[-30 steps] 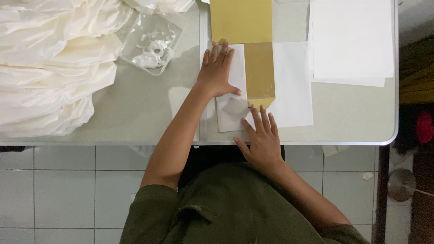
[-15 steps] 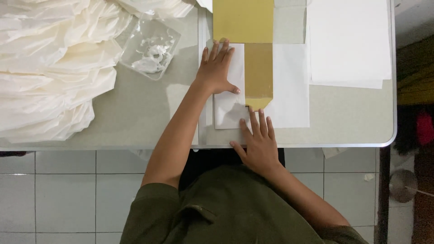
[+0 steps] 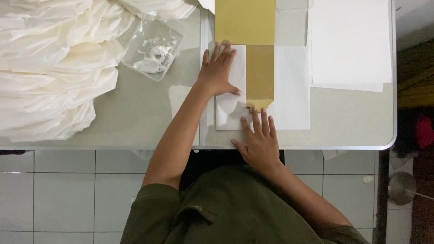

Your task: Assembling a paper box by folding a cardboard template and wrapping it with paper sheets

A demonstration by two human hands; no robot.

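Note:
A gold cardboard template (image 3: 253, 40) lies on the grey table (image 3: 135, 113), wide at the far end and narrowing to a strip with a notched tip. White paper (image 3: 289, 86) lies under it. My left hand (image 3: 218, 70) presses flat on the white paper just left of the gold strip, fingers apart. At the table's front edge my right hand (image 3: 258, 142) rests flat, its fingertips touching the paper just below the strip's tip. Neither hand grips anything.
A large heap of cream tissue paper (image 3: 49, 68) covers the table's left side. Beside it lies a clear plastic bag (image 3: 153, 49) with small white pieces. A stack of white sheets (image 3: 350, 43) sits at the right. White floor tiles (image 3: 68, 194) show below the table.
My right hand has slid slightly left and nearer along the front edge. My left hand stays pressed on the paper beside the gold strip.

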